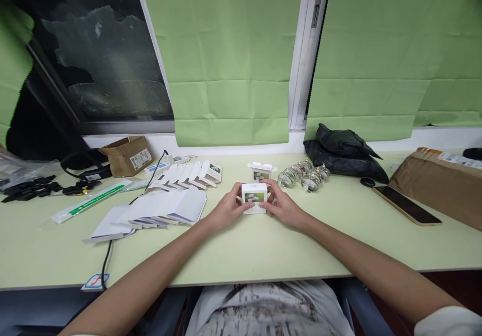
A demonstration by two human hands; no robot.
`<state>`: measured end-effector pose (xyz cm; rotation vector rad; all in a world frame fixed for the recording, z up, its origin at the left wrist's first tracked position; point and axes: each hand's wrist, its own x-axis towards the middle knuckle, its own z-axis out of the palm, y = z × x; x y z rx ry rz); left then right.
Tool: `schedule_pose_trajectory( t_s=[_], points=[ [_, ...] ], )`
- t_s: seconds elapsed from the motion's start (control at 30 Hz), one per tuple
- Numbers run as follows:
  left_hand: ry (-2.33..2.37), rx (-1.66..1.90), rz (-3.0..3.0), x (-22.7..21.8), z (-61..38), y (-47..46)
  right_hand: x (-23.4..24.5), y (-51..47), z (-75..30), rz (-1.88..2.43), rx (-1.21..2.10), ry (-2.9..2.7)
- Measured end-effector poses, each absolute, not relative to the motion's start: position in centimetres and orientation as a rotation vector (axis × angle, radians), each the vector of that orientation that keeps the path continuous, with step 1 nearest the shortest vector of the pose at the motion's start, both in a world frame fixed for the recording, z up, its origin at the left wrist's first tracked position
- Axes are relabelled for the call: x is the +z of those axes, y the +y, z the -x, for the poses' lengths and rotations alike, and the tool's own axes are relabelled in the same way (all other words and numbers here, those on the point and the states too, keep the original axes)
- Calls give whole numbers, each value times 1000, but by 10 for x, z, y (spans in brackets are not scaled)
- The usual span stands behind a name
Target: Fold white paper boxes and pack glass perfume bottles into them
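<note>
A small white cardboard box (254, 190) with a green picture on its front stands between my hands, its top closed. My left hand (230, 206) grips its left side, the thumb on the front. On the right side my right hand (282, 203) holds the same box, fingers around the edge and thumb at the front. Just behind it is a second white box (261, 173) with its top flaps raised. Right of that box lie several round, shiny baubles (301, 174) in clear wrap. To the left are a row of white boxes (188, 174) and flattened white cartons (161, 208).
Black plastic bags (342, 152), a phone (406, 204) and a large brown package (440, 185) occupy the right side. At left are an open brown box (128, 156), black cables (33, 188) and a green-labelled plastic packet (92, 200). A black cord (107, 260) hangs over the front edge.
</note>
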<state>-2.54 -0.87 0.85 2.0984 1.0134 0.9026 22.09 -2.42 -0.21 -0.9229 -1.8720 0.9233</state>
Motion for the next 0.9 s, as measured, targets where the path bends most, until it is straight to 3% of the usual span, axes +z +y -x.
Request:
schedule_pose_trajectory(
  t_s=[0.2, 0.33, 0.73, 0.9],
  points=[
    [977, 1085, -2342, 23, 26, -12, -4, -21, -221, 948, 837, -1919],
    [997, 1001, -2528, 42, 27, -13, -3, -22, -221, 976, 826, -1950],
    [1383, -53, -2900, 124, 35, 10, -8, -21, -223, 1127, 789, -2085],
    [1537, -145, -2942, 124, 41, 44, -6, -22, -222, 1128, 777, -2105]
  ],
)
